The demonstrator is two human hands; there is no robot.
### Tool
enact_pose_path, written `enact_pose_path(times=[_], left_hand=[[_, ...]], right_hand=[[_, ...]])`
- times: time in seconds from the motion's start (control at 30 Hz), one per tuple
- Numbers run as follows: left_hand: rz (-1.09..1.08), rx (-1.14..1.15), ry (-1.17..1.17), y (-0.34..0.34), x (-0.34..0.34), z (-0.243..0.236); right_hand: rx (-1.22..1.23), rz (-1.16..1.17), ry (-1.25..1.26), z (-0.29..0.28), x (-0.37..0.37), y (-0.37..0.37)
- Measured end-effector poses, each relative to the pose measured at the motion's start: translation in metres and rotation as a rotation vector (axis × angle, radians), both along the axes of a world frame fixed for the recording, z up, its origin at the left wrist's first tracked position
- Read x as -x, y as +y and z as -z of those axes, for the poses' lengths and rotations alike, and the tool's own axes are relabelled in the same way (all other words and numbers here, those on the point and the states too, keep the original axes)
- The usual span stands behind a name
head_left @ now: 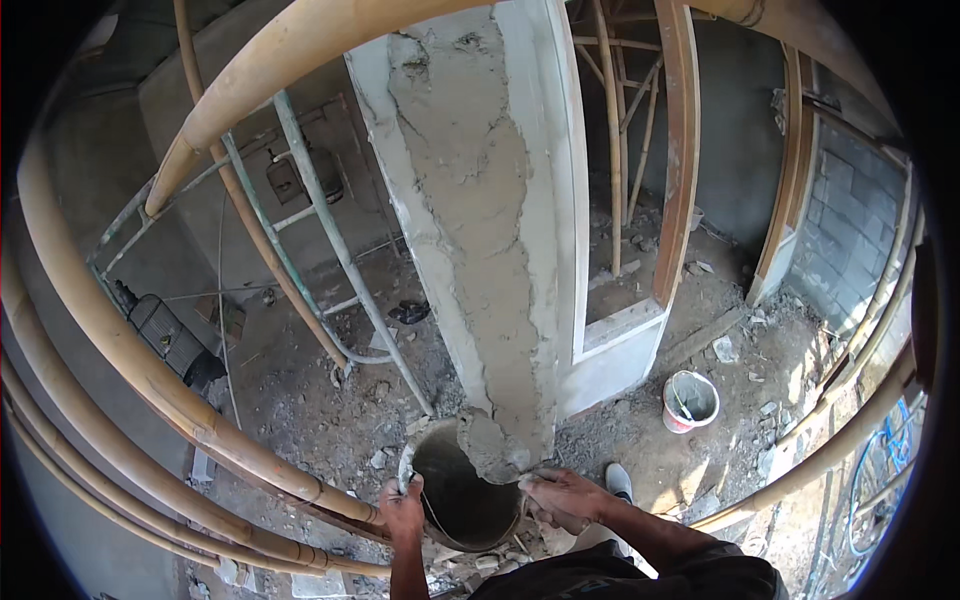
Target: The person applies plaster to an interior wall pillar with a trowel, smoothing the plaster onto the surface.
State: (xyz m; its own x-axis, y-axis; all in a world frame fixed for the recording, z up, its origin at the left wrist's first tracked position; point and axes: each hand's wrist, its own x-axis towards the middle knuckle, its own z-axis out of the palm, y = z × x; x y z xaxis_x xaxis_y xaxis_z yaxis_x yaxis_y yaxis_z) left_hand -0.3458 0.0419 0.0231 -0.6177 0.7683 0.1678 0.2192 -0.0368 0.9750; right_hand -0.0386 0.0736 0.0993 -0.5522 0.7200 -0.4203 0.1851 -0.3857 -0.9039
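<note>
My left hand (403, 508) is closed on the left rim of a dark bucket (447, 540) in front of my body. At the bucket's right side my right hand (562, 499) is closed round what looks like a trowel; its handle is hidden in the fingers. A lump of wet grey mortar (488, 447) covers the blade, above the bucket's far rim. The bucket's inside is dark, its contents hard to make out. Just beyond stands a tall column (480, 220), with rough mortar down its middle between two paler, smoother side strips.
Bamboo poles (150, 370) curve around me at left, with another overhead. A metal ladder-like frame (318, 210) stands left of the column. On the rubble-strewn floor at right is a white bucket (691, 402), near a wooden frame (676, 150). Blue hose (880, 460) lies far right.
</note>
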Motion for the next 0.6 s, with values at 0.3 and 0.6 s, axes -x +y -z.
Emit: enact_pose_path(times=[0.3, 0.6], left_hand=[[0.001, -0.009, -0.016, -0.021, 0.001, 0.005], [-0.008, 0.073, -0.094, -0.035, 0.009, 0.028]], right_hand=[[-0.083, 0.488, 0.778, -0.105, 0.047, 0.023], [-1.089, 1.100, 1.019, -0.232, 0.129, 0.126]])
